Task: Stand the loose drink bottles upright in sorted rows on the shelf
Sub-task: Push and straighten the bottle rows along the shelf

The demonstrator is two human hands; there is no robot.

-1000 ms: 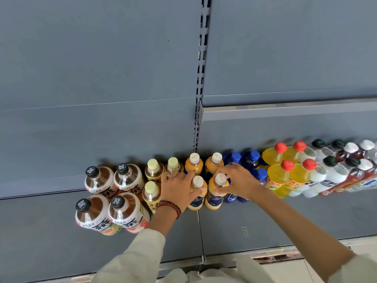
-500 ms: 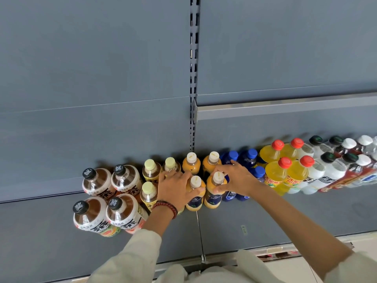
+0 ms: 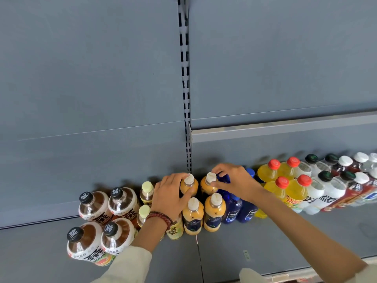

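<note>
Head view, looking down onto a grey shelf [image 3: 265,248] with bottles standing along its back wall

Left hand [image 3: 169,198] – fingers wrapped round the shoulder of the back-left orange bottle [image 3: 189,185], thumb on the near side; grip clamped on it. Beaded bracelet [image 3: 161,216] at the wrist

Right hand [image 3: 234,181] – fingertips pinched on the white cap of the back-right orange bottle [image 3: 208,183], grip closed on the cap and neck

Both held bottles stand upright at the back, touching or nearly touching each other, just under the slotted upright [image 3: 185,99]. Two more front orange bottles [image 3: 204,215] stand directly before them, making a two-by-two block

Neighbours: brown tea bottles [image 3: 102,219] with black caps to the left, pale-capped tea bottles [image 3: 145,198] partly hidden by the left forearm, blue bottles [image 3: 238,209] just right of the orange block, then yellow bottles [image 3: 285,186] with red caps, then white and red ones running off the right edge

Handling, as a judgement – the bottles look full, so moderately heavy, and thin plastic walls will give a little under a squeeze. Glossy labels may slip; cap and neck are the stiffest hold for small nudges, the shoulder better for sliding the whole bottle. Packed this close, a shove could tip a neighbour

Step in hand looks like squaring the back pair against the wall and in line with the front pair – no loose bottles lie on the visible shelf
</note>
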